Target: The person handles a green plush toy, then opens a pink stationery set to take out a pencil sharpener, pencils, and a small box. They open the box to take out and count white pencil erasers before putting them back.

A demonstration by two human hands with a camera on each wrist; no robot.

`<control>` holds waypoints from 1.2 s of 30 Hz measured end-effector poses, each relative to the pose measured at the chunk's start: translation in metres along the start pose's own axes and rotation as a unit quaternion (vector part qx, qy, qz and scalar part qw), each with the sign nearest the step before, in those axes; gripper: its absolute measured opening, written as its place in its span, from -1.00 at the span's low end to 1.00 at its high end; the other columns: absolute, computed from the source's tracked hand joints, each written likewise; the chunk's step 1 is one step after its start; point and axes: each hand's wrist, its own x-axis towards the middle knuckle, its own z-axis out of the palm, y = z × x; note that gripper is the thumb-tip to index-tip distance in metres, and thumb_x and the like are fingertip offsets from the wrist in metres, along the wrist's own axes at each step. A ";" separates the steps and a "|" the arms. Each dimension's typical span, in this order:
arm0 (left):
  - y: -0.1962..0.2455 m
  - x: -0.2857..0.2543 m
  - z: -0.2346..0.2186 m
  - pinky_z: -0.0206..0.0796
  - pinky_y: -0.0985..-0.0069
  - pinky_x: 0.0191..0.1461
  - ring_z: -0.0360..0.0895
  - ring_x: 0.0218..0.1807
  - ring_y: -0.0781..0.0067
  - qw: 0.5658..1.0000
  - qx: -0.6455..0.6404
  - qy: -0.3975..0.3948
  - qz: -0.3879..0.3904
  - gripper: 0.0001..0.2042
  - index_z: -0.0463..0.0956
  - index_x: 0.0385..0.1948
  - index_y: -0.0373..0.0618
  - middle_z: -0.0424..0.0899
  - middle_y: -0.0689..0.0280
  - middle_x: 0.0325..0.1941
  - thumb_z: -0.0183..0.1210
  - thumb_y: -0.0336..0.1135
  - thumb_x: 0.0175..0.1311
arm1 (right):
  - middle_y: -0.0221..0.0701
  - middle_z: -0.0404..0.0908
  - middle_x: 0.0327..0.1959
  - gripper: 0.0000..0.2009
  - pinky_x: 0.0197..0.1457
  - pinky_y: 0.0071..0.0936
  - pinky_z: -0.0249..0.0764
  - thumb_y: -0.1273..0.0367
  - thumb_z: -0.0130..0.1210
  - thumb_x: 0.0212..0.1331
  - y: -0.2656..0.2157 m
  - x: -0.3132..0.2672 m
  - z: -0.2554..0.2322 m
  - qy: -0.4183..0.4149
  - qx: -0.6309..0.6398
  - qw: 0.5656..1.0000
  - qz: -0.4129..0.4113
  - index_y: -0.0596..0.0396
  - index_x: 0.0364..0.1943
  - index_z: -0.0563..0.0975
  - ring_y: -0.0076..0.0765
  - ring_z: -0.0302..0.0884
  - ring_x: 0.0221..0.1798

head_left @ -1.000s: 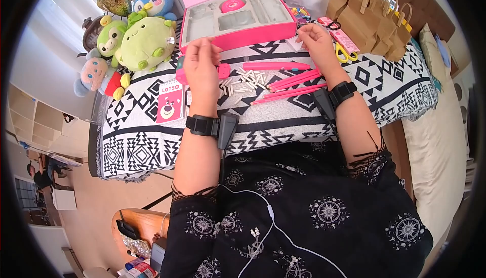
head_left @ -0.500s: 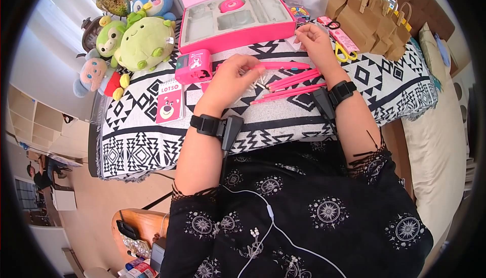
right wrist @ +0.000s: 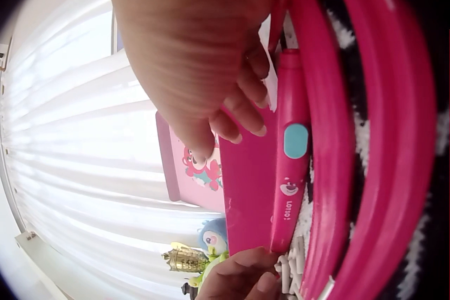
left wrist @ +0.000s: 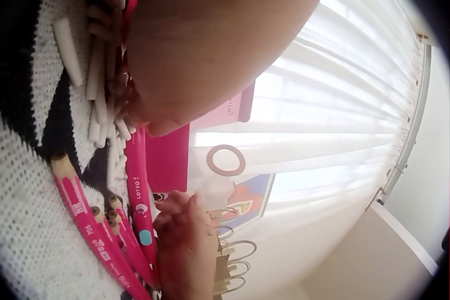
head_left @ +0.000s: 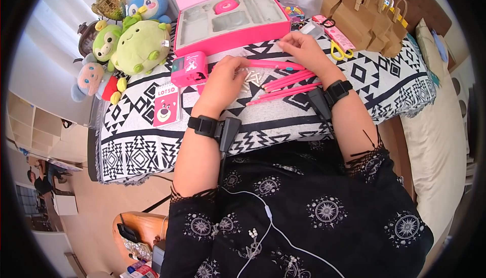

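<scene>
My left hand [head_left: 223,83] is low over a loose pile of small white sticks [head_left: 254,77], its fingers curled in around some of them. In the left wrist view, white sticks [left wrist: 98,82] lie between my shaded fingers and thumb. Beyond the pile, a pink pen-shaped device [right wrist: 294,142] has a teal button and the word LOTSO. My right hand [head_left: 305,49] hovers behind several pink pencils [head_left: 288,83], fingers loosely bent with nothing between them. A small clear plastic piece [head_left: 311,29] lies just past it.
An open pink box [head_left: 230,39] with a moulded tray stands at the back. At left are a pink sharpener-like box [head_left: 190,69], a LOTSO notepad [head_left: 167,107] and plush toys [head_left: 142,45]. Yellow scissors [head_left: 340,50] and brown paper bags [head_left: 369,20] are at right.
My left hand has come from beside the pink box rightward and down onto the white sticks. The right hand has moved slightly left, away from the clear plastic piece.
</scene>
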 end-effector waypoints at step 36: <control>0.019 -0.003 0.020 0.22 0.44 0.14 0.41 0.07 0.28 0.979 -0.060 -0.141 0.135 -0.72 0.65 -0.13 -0.02 0.49 0.26 -0.01 0.20 -0.58 0.13 | -0.42 0.63 -0.35 -0.79 -0.31 -0.67 0.45 0.40 0.30 0.16 -0.001 0.004 -0.001 0.101 0.279 0.955 -0.010 0.19 -0.20 0.55 -0.63 0.50 -0.41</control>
